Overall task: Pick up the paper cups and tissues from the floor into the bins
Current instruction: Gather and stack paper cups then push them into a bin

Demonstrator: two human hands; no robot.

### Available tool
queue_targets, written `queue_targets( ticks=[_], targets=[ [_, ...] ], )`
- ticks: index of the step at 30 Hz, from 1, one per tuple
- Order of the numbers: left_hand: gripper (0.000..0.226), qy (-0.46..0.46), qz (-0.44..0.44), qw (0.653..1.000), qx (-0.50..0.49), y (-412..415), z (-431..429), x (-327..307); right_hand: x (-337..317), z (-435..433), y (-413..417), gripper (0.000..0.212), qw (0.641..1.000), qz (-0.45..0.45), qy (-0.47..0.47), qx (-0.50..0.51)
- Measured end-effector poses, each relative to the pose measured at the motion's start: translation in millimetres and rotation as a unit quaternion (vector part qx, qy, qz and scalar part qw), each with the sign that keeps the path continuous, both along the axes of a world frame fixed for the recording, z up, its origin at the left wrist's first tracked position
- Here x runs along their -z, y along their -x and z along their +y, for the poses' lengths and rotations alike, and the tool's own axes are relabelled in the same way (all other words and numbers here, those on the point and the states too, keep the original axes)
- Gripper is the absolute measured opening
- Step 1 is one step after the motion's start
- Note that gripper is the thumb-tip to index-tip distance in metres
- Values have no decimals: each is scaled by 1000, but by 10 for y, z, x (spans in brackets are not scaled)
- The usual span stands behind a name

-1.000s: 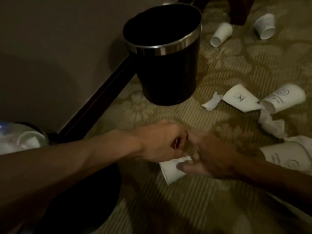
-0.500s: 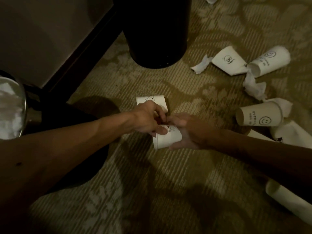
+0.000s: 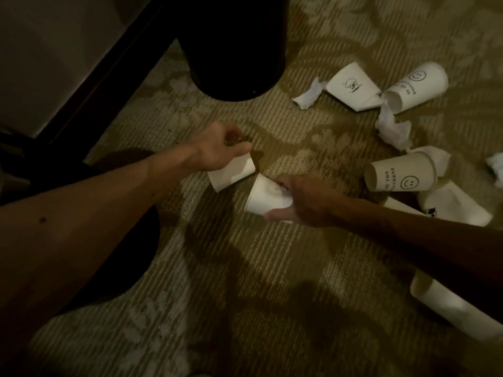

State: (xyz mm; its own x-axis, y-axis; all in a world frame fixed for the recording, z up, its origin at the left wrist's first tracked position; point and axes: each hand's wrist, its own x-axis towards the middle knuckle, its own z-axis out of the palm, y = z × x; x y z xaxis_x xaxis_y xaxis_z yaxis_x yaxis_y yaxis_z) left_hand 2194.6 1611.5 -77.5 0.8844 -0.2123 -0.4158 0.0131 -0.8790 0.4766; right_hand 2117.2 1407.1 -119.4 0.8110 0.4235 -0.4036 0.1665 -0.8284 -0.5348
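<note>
My left hand (image 3: 220, 151) grips a flattened white paper cup (image 3: 234, 174) low over the carpet. Just right of it, my right hand (image 3: 304, 202) is closed around another white paper cup (image 3: 265, 200), its mouth pointing down-left. A black bin (image 3: 234, 47) stands beyond my left hand; only its lower body shows. To the right, several more paper cups lie on the floor, among them a crushed one (image 3: 351, 85), a smiley-printed one (image 3: 416, 87) and a tan one (image 3: 400, 176). Crumpled tissues (image 3: 393, 129) (image 3: 309, 95) lie among them.
A dark wooden baseboard (image 3: 109, 66) runs along the wall at upper left. A dark round shape (image 3: 119, 254) sits under my left forearm. More cups lie at the right edge (image 3: 457, 205) (image 3: 451, 306). Patterned carpet (image 3: 245, 308) fills the foreground.
My hands have drawn apart, each now holding its own cup; earlier they worked together on one cup. The view has shifted down, so the bin's rim is out of frame.
</note>
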Motion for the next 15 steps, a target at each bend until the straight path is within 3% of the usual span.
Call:
queue_targets(
  ticks=[7, 12, 15],
  targets=[
    [84, -26, 64, 997, 42, 216, 80, 230, -16, -218, 122, 84, 998, 9, 12, 61],
    [88, -72, 94, 992, 49, 466, 122, 195, -101, -356, 253, 78, 994, 13, 9, 108],
    [87, -26, 121, 992, 2, 604, 122, 67, -212, -430, 276, 83, 986, 68, 19, 152]
  ],
)
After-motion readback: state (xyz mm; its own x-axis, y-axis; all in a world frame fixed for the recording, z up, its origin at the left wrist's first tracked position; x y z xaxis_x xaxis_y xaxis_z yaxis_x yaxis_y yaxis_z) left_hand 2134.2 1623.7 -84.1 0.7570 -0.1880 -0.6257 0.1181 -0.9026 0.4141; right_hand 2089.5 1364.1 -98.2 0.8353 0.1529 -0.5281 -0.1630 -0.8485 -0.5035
